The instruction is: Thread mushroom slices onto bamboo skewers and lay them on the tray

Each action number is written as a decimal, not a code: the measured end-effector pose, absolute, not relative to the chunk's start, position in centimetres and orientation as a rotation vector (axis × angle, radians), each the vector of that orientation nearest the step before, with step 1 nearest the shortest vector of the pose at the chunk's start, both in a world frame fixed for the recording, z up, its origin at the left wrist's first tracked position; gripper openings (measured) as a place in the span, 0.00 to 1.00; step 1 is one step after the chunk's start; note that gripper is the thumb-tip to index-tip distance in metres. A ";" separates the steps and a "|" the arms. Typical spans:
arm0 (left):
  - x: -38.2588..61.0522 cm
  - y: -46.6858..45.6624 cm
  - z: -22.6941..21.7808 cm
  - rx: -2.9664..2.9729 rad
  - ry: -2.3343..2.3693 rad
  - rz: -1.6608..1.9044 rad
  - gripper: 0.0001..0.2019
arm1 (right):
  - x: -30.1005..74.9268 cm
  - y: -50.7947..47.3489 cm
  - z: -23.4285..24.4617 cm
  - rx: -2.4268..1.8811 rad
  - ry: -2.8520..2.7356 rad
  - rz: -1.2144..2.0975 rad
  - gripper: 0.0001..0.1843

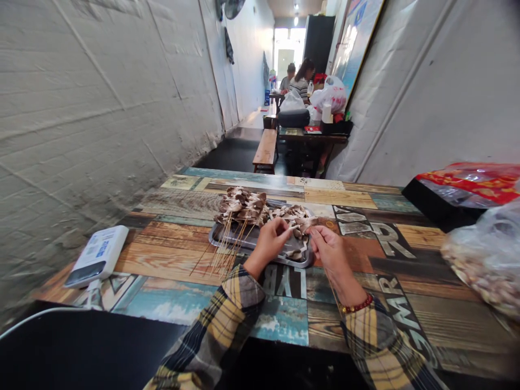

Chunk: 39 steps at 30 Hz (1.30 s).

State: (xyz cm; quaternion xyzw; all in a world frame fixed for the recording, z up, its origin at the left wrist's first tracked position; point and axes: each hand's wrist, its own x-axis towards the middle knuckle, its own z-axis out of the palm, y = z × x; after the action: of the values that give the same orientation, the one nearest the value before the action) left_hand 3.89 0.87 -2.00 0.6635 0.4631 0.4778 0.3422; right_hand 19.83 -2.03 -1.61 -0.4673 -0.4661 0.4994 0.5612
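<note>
Skewering, prob. of mushrooms, looks to be the step in hand: L hand [270, 241] has its fingers pinched on the pale stem end of a mushroom piece [305, 222], while R hand [332, 255] has its fingers closed on a thin stick [335, 295] that trails back under the palm twd the wrist. Can't tell if the tip is thru the piece, as the fingers hide the contact. Both hands are at the near R part of a metal tray [212, 236], which sits approx. mid-tabletop [162, 254], btwn far & near edges. Loose mushrooms [296, 213] lie in the tray's R half; on its L half, skewered mushrooms [240, 205] are piled, w/ bare stick ends [229, 241] fanning over the rim twd the tabletop's near edge. Job looks part-done: a good pile threaded, a fair no. of pieces left. Next move prob. calls for steadying the piece w/ L fingers & easing the stick thru the firmer stem w/ R, point kept clear of skin; thin caps could tear if rushed. Elsewhere: white device [106, 246] nr the tabletop's near L corner, its cable [93, 298] running off the near edge; black box [433, 206] nr the far R corner; plastic bag [483, 260] w/ pale contents by the R edge. None looks to be in the hands' way.
</note>
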 end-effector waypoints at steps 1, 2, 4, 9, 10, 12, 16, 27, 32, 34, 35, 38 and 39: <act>3.8 1.0 -1.9 1.543 1.153 1.280 0.06 | 19.8 -2.1 -1.6 -1.105 -1.106 1.185 0.21; 3.6 1.1 -1.8 1.387 1.092 1.300 0.08 | 19.8 -2.1 -1.6 -1.106 -1.115 1.200 0.21; 3.4 1.1 -1.4 1.173 1.008 1.313 0.14 | 19.7 -2.3 -1.6 -1.104 -1.145 1.247 0.20; 3.2 1.0 -1.0 0.964 0.943 1.339 0.16 | 19.3 -2.8 -1.6 -1.092 -1.283 1.286 0.20; 3.2 1.0 -1.1 0.939 0.922 1.349 0.15 | 19.2 -2.8 -1.6 -1.089 -1.310 1.286 0.20; 3.1 1.0 -1.2 0.925 0.904 1.379 0.13 | 19.0 -2.9 -1.7 -1.083 -1.354 1.290 0.20; 2.9 1.1 -1.2 0.986 0.986 1.455 0.10 | 18.9 -2.9 -1.9 -1.064 -1.385 1.273 0.18; 2.9 1.0 -0.2 0.801 0.969 1.379 0.18 | 19.0 -2.9 -1.6 -1.071 -1.343 1.282 0.19; 2.8 1.0 -0.2 0.745 0.918 1.377 0.19 | 19.1 -2.8 -1.6 -1.071 -1.347 1.262 0.18; 2.8 1.0 -0.2 0.762 0.889 1.384 0.16 | 19.1 -2.8 -1.7 -1.068 -1.350 1.255 0.18; 2.8 0.9 -0.3 0.773 0.878 1.390 0.15 | 19.1 -2.8 -1.7 -1.067 -1.353 1.257 0.18; 2.8 1.0 -0.3 0.796 0.889 1.427 0.16 | 19.0 -2.9 -1.8 -1.066 -1.368 1.270 0.18; 2.8 1.0 -0.4 0.809 0.910 1.443 0.16 | 19.0 -2.9 -1.9 -1.065 -1.380 1.269 0.18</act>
State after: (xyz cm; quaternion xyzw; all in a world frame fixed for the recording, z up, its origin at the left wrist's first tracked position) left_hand 2.78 0.99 -0.40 0.3469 0.3904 0.6192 0.5864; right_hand 18.99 -2.91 -1.86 -0.4351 -0.5639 0.5187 0.4729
